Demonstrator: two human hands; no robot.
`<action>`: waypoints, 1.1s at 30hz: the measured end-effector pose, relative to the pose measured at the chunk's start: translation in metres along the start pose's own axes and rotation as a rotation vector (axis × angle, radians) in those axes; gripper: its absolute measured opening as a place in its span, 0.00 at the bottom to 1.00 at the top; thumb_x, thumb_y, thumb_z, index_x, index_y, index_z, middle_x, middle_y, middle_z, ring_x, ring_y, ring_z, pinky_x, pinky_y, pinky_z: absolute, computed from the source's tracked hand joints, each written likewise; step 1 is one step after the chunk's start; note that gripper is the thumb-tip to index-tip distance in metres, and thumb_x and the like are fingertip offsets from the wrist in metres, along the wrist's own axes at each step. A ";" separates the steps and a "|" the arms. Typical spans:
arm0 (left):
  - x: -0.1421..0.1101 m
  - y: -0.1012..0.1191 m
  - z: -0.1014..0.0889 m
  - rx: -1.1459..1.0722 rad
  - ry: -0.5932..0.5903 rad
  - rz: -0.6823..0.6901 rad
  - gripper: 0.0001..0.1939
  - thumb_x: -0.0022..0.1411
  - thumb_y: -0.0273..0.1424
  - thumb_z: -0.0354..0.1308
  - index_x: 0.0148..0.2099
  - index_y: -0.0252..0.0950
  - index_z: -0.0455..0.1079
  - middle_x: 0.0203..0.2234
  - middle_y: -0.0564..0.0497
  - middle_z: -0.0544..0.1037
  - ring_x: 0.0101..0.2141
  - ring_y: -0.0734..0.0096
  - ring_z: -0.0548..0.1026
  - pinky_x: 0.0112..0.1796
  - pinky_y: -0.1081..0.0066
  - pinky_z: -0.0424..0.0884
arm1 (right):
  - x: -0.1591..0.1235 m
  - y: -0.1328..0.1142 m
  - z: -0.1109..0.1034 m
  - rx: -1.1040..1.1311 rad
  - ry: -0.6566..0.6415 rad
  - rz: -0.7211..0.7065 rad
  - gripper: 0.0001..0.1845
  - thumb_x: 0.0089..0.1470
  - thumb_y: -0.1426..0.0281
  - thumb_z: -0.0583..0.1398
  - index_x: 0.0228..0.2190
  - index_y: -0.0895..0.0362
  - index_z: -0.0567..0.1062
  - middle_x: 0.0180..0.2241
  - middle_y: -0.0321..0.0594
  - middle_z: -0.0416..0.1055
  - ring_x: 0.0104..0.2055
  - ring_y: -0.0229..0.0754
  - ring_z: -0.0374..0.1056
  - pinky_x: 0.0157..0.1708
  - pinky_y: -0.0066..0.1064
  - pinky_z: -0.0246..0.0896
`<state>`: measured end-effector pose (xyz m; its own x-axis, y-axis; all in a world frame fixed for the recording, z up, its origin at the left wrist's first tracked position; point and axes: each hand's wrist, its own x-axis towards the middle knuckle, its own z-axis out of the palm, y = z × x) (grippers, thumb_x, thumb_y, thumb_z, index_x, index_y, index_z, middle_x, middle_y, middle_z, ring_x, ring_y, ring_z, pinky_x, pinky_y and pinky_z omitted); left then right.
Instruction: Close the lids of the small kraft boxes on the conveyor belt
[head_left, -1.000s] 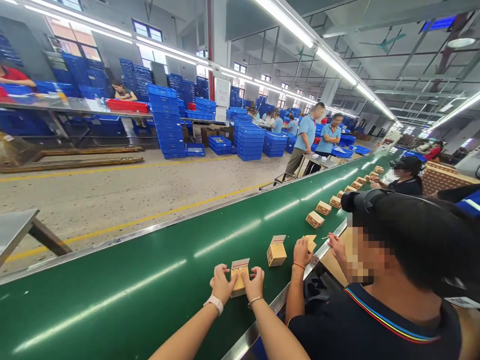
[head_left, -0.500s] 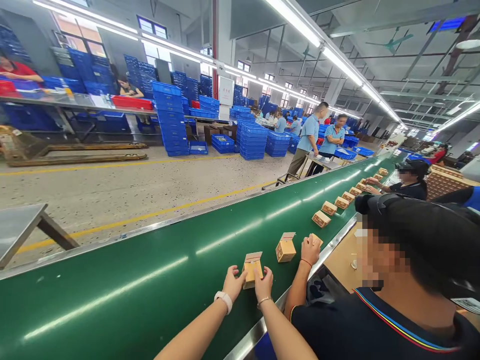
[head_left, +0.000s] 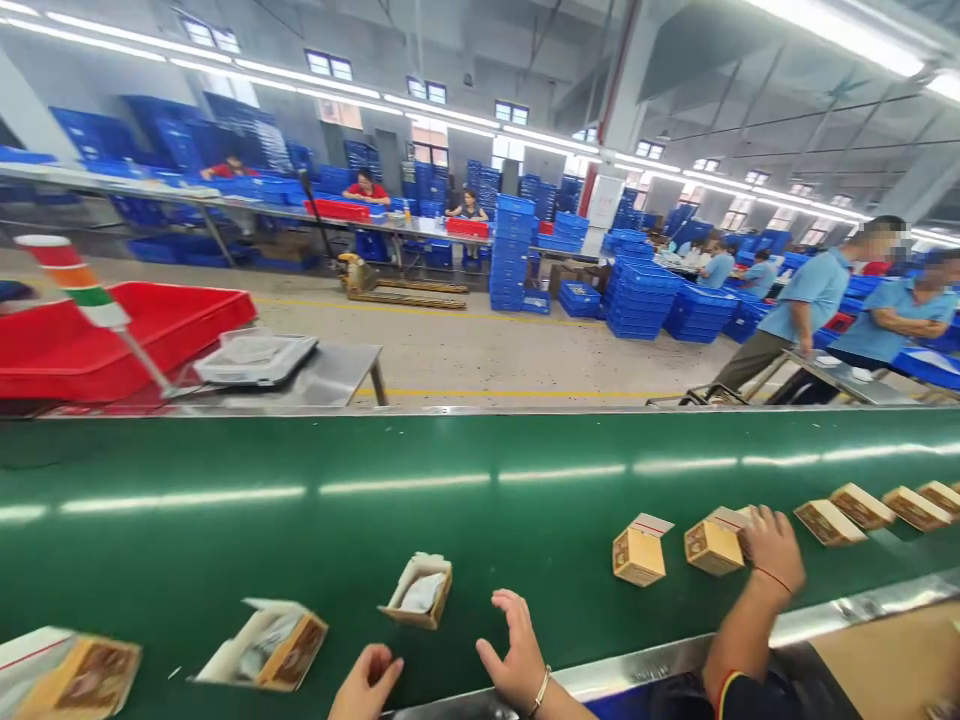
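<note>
L hand (head_left: 367, 685) and R hand (head_left: 517, 648) at the bottom edge of the view, both empty & open, fingers loosely curled, neither touching anything; thin gold-coloured bracelet on R wrist. Nearest, just above & between them: small open kraft-card box (head_left: 416, 592) w/ white paper inside, flaps up, sitting on the belt. Its open top faces up, so fingers can likely reach both sides w/o crushing the thin card; best to keep a light, even grip. To the L, a tilted open printed card box (head_left: 274, 645) w/ white flap, & another (head_left: 75, 675) cut off by the frame. Both on the wide glossy green conveyor belt (head_left: 480, 480). R of the hands, shut tan box (head_left: 639, 552) stands alone; co-worker's hand (head_left: 772, 550) w/ red string on wrist rests on a second tan box (head_left: 712, 545). Further R, row of flat boxes (head_left: 862, 506). Beyond belt, long red plastic tray (head_left: 112, 340) & grey steel table (head_left: 300, 380). Then yellow-lined concrete floor (head_left: 480, 310), stacked blue plastic crates (head_left: 637, 300), workers in blue shirts (head_left: 806, 295) & far steel benches (head_left: 225, 208).
</note>
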<state>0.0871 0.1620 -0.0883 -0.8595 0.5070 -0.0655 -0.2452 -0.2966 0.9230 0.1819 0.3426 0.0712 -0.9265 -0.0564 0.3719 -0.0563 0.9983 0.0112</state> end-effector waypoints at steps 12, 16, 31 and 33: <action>0.068 0.051 0.008 0.260 -0.031 0.696 0.34 0.55 0.43 0.54 0.62 0.32 0.60 0.58 0.38 0.63 0.58 0.53 0.63 0.57 0.52 0.60 | 0.080 -0.022 -0.002 0.047 -0.151 0.194 0.54 0.34 0.59 0.67 0.63 0.55 0.57 0.63 0.49 0.48 0.65 0.57 0.46 0.62 0.54 0.42; 0.053 0.053 0.030 0.188 -0.191 0.586 0.39 0.53 0.45 0.54 0.61 0.27 0.55 0.52 0.34 0.68 0.51 0.53 0.69 0.49 0.55 0.68 | 0.087 -0.013 -0.006 0.621 -0.121 0.431 0.58 0.30 0.52 0.69 0.61 0.58 0.57 0.60 0.54 0.54 0.56 0.52 0.62 0.57 0.49 0.55; 0.076 0.083 0.062 -0.118 -0.052 0.414 0.49 0.32 0.60 0.57 0.50 0.29 0.59 0.52 0.33 0.66 0.55 0.44 0.63 0.57 0.51 0.58 | 0.030 -0.052 0.018 0.552 -0.125 0.508 0.73 0.21 0.60 0.74 0.66 0.62 0.48 0.65 0.54 0.39 0.69 0.51 0.38 0.67 0.41 0.33; 0.063 0.086 0.062 -0.108 -0.049 0.434 0.48 0.33 0.62 0.54 0.49 0.29 0.60 0.53 0.32 0.65 0.56 0.44 0.62 0.59 0.51 0.54 | 0.034 -0.048 0.018 0.618 -0.029 0.529 0.75 0.18 0.61 0.74 0.65 0.62 0.47 0.64 0.55 0.41 0.68 0.51 0.40 0.67 0.40 0.35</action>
<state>0.0392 0.2184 0.0106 -0.8713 0.3540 0.3398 0.0860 -0.5716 0.8160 0.1464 0.2926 0.0665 -0.8968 0.4125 0.1596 0.2048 0.7071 -0.6768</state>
